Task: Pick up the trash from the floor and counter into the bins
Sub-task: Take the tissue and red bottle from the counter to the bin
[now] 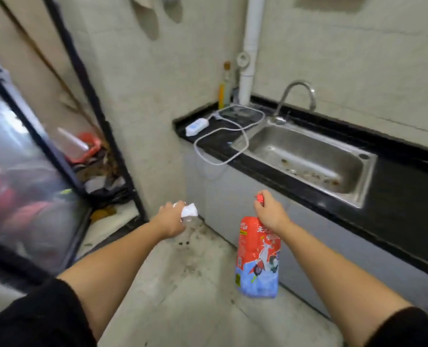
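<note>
Left hand (171, 216), centre of frame, clenched around crumpled white paper (189, 210); right hand (270, 211), right of centre, gripping the top of a red and blue pouch (258, 259) hanging down above the floor (182, 284); black bench (395, 196) across the right, steel sink (308, 156) set in it; white power strip (196, 126) and looped cord at its left end.
</note>
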### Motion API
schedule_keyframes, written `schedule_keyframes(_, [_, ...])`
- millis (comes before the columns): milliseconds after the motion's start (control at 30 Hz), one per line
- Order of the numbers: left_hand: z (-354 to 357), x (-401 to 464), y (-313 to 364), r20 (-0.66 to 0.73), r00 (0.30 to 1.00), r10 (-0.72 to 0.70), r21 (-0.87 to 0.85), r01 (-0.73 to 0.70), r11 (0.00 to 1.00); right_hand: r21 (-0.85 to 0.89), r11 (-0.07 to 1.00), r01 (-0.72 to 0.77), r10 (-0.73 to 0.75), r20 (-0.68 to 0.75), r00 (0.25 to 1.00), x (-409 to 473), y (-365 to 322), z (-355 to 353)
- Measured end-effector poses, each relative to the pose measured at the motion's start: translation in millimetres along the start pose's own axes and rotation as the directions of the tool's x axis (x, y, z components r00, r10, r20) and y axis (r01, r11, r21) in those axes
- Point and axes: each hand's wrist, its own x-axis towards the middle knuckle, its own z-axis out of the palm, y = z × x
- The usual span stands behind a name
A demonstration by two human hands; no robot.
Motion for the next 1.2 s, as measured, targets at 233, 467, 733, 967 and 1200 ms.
schedule_keyframes(233, [-8.0,-127.7,-211.7,-0.034,0.887,-0.461,-0.21,0.445,0.871,-0.077,0.96,0.268,-0.22,0.383,0.897,-30.2,-138.1,191.3])
schedule_keyframes(467, [53.7,-257.0,-314.6,0.066,0.614,-0.786,-0.424,0.731,0.535,-0.139,0.782,0.607,-0.358,0.698,0.62,-87.5,-209.8,330.9])
schedule_keyframes(733, [142.0,-375.3,-352.0,0.212,0.347,-0.914,-0.594,0.788,0.161,-0.225,0.449,0.865,-0.261,0.893,0.367,-164.5,-226.8,442.5])
schedule_keyframes(967, [196.2,-467.5,-415.7,0.336,0.253,-0.907,-0.666,0.745,-0.038,-0.202,0.232,0.951,-0.236,0.937,0.257,-261.2,-251.9,537.2])
schedule_keyframes(1200, [230.8,-543.9,-524.0,0.386,0.236,-0.892,-0.722,0.679,-0.133,-0.207,0.326,0.922,-0.134,0.956,0.262,-360.4,-279.3,658.7])
